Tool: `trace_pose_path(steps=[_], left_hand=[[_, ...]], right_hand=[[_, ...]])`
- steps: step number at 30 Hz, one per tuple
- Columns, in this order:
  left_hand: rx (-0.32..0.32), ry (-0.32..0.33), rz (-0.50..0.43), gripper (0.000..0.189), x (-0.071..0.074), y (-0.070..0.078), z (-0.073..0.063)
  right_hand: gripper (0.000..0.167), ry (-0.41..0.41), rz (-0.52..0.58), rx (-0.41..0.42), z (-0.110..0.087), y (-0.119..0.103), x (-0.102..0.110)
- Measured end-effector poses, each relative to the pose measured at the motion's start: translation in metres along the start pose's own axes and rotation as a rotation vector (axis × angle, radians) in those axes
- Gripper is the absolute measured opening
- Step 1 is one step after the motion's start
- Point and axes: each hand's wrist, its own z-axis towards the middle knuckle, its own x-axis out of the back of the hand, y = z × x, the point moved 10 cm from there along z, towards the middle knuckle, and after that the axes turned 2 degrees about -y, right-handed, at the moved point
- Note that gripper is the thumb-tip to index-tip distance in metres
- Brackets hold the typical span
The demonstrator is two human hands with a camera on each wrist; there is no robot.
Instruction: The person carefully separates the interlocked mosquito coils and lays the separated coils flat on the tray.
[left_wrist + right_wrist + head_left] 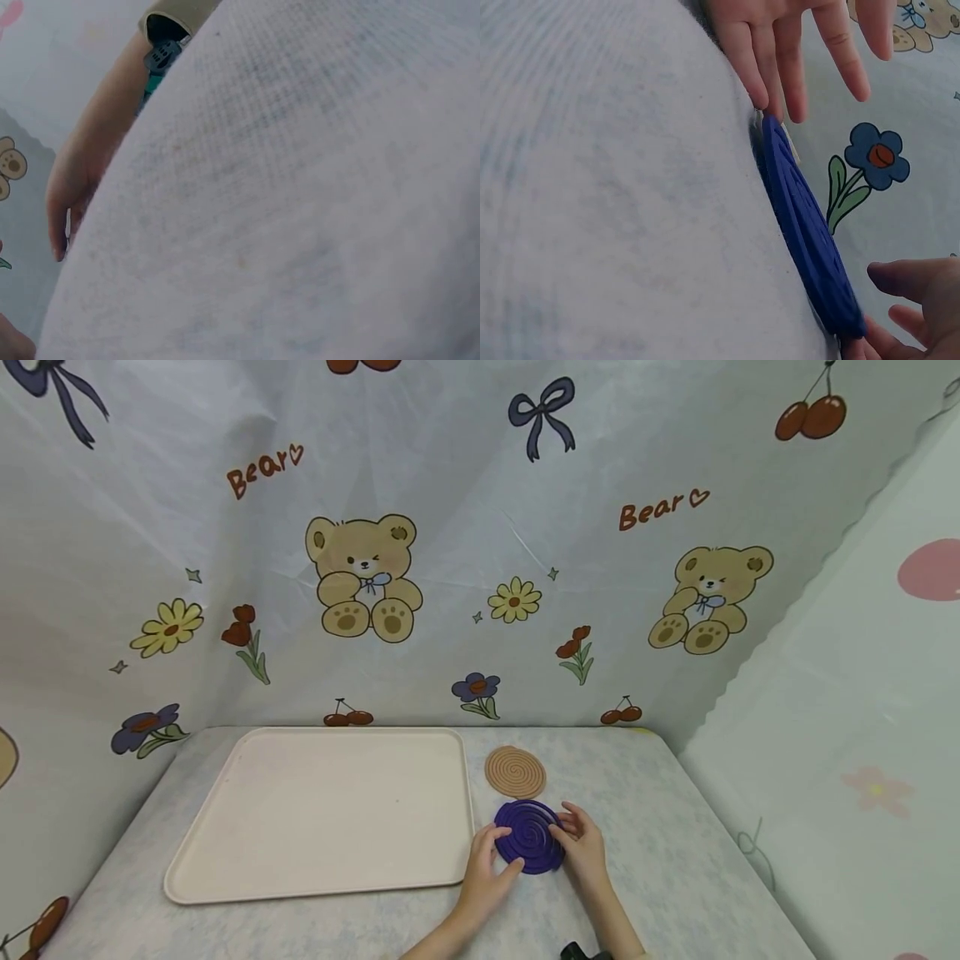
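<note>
A dark blue disc coiled in a flat spiral (529, 837) lies on the table right of the cream tray, its ridged edge facing the right wrist view. At its left rim is my left hand (486, 870), thumb and forefinger spread around the edge. My right hand (587, 850) meets the opposite rim. In the right wrist view the left fingers (791, 60) reach straight to the rim, while the right thumb (900, 277) stands clear above the disc and the right fingertips touch its edge. Most of my left hand is out of the left wrist view.
A tan spiral disc (515, 772) lies just behind the blue one. The large cream tray (315, 894) takes up the table's left part. Printed cloth (450, 493) with bears and flowers hangs along the back edge and the sides.
</note>
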Motion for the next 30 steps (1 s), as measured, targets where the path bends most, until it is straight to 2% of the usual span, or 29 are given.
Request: trace_pose_path(steps=[3,10,14,18,22,25,30], left_hand=[[0.002,-0.002,-0.023,0.041,0.0,0.001,0.0],[0.016,-0.013,-0.027,0.041,0.0,0.0,0.001],[0.016,-0.013,-0.022,0.04,0.0,0.001,0.001],[0.029,0.004,-0.047,0.037,0.002,0.001,0.001],[0.039,0.062,-0.076,0.033,0.007,0.001,0.002],[0.043,0.121,-0.1,0.03,0.014,0.002,0.002],[0.071,0.233,-0.166,0.022,0.031,-0.002,0.006]], right_hand=[[0.051,-0.015,0.001,-0.024,-0.002,-0.004,-0.001],[0.046,-0.044,-0.132,-0.01,-0.014,-0.034,-0.009],[0.046,-0.037,-0.121,-0.027,-0.013,-0.031,-0.007],[0.048,-0.027,-0.069,-0.071,-0.005,-0.006,-0.005],[0.045,-0.007,0.064,-0.121,0.001,0.014,-0.004],[0.043,-0.008,0.152,-0.133,0.002,0.014,-0.005],[0.045,-0.035,0.178,-0.118,0.0,0.002,-0.008]])
